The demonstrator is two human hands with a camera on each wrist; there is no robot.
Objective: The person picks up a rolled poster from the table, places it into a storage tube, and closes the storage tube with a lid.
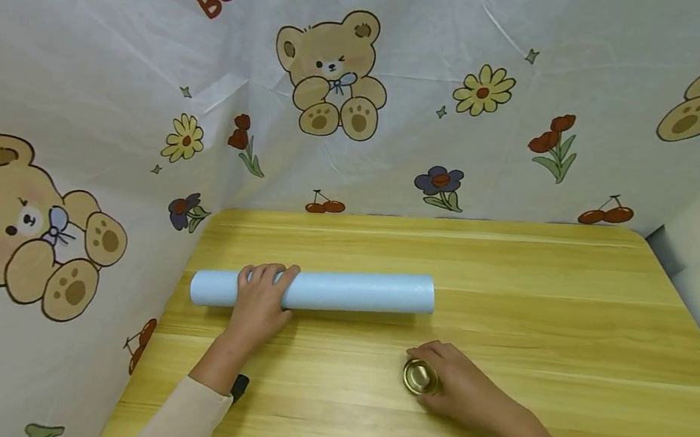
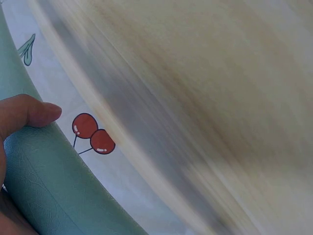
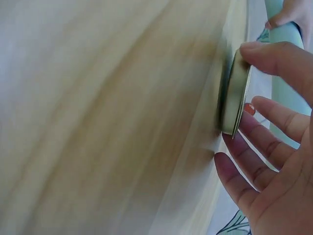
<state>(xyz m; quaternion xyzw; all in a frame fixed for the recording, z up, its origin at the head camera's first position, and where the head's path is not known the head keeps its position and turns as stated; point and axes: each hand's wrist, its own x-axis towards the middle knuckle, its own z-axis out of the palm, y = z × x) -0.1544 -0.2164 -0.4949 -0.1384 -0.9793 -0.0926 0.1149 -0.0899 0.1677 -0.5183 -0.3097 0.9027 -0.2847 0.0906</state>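
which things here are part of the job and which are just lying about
Likely the job:
light blue roll, held in left grip
round gold-coloured piece, held in right grip

Seemingly just surroundings:
bear-print sheet
wooden table

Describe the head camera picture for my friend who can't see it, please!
A person's left hand grips a light-blue roll and the right hand holds a small round gold-coloured object at a wooden table. Behind, a pale sheet shows printed teddy bears and flowers.
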